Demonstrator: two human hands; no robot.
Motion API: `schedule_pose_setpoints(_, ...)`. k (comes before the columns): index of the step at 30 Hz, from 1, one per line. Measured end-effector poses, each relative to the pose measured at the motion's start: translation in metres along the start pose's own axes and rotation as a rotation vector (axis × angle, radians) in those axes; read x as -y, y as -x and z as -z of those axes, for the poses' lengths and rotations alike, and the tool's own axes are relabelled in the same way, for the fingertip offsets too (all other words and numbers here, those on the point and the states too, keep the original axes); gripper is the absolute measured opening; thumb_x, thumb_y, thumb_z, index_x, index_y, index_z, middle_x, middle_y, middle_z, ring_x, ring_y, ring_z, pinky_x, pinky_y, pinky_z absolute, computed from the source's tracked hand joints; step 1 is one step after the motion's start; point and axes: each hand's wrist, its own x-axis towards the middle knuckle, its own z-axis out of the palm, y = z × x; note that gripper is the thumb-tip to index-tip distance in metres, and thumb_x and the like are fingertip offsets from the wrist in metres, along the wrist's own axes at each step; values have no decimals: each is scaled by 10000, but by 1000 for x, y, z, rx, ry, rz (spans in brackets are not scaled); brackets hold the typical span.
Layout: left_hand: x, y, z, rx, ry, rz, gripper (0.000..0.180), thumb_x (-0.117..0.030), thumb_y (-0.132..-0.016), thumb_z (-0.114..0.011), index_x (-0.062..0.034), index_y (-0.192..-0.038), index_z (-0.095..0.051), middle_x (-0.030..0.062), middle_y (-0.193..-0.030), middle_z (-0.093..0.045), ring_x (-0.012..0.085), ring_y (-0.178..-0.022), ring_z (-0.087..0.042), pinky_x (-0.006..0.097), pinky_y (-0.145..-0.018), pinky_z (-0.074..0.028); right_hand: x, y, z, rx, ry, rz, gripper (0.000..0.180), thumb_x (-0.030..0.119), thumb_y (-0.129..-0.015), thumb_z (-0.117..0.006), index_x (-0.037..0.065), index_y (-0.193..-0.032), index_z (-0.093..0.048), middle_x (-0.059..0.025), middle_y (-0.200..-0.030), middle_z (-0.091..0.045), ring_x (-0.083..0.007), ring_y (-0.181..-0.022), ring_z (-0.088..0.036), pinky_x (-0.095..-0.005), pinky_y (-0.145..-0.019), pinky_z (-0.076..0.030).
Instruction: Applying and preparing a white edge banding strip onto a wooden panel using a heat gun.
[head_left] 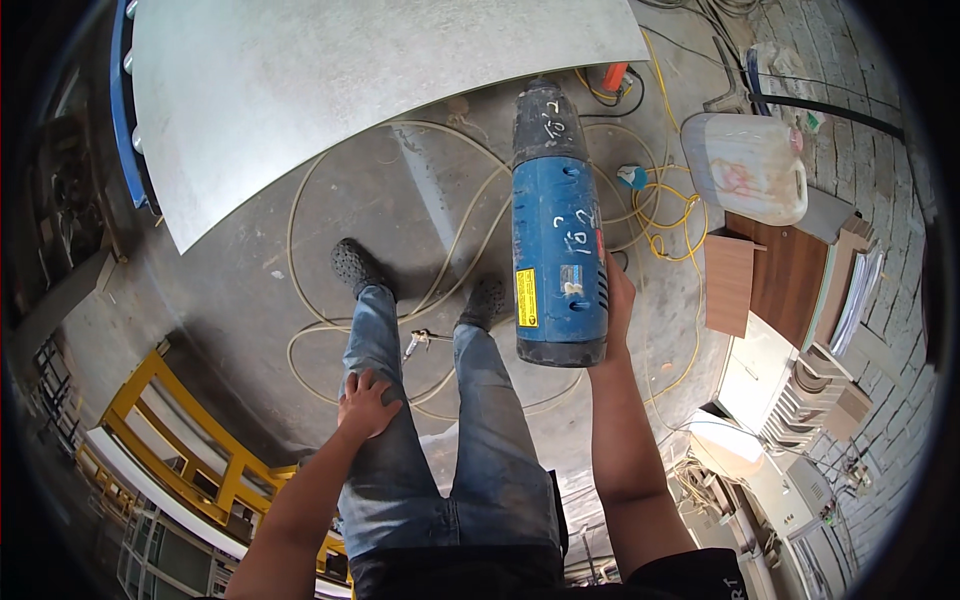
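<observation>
A blue power tool (555, 250) with a dark tapered nose, a black rear cap and a yellow label is in front of me, its nose pointing away. My right hand (618, 305) is closed on it from the right side; the tool's body hides most of the fingers and whatever grip lies beneath. Just past the nose is the edge of a large pale grey sheet (350, 80). My left hand (368, 405) lies on my left thigh with its fingers spread, holding nothing.
A pale hose (290, 250) loops over the floor around my feet, with a small metal nozzle (418, 343). Right are a yellow cable (690, 265), a whitish jerrycan (735, 165) and leaning boards (728, 280). A yellow metal frame (140, 395) stands on the left.
</observation>
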Motion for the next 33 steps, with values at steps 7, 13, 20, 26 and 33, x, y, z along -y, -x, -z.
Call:
schedule_pose_setpoints(7,-2,0,0,5,-9,2,559,-493,-802,-632,-232,-1291,-565,92,-1513,-283,382,-1408,-188,532,-1086,-308,-11,-5,17,-20,-79,-76,136,89,-832,-601,11,-930,-549,-126,-757,-582,-256,-675,-589,-311,-611,-464)
schedule_pose_setpoints(13,-1,-1,-3,-8,1,-1,563,-491,-792,-639,-231,-1286,-569,91,-1510,-289,381,-1406,-187,536,-1086,-304,-35,-7,23,-67,-246,-107,246,117,-917,-532,10,-1135,-567,-67,-875,-625,-135,-751,-607,-257,-675,-503)
schedule_pose_setpoints(20,-2,-1,-3,-15,-7,-13,557,-484,-791,-640,-230,-1281,-573,91,-1509,-292,381,-1405,-188,539,-1081,-311,-37,-19,32,-154,-343,-151,264,99,-821,-646,3,-1061,-595,-104,-848,-654,-155,-751,-623,-267,-681,-483)
schedule_pose_setpoints(26,-4,1,-3,-24,-8,-12,552,-481,-794,-640,-225,-1278,-574,100,-1503,-301,388,-1403,-195,538,-1081,-314,-38,-29,46,-148,-347,-132,272,118,-837,-659,16,-1080,-593,-57,-862,-659,-114,-773,-610,-246,-693,-475)
schedule_pose_setpoints(33,-5,2,-4,-25,-19,-18,551,-477,-793,-642,-224,-1277,-575,106,-1500,-302,394,-1400,-199,536,-1075,-324,-57,-37,59,-90,-534,-189,370,165,-990,-443,18,-1328,-471,-94,-1102,-628,-170,-889,-663,-322,-779,-575)
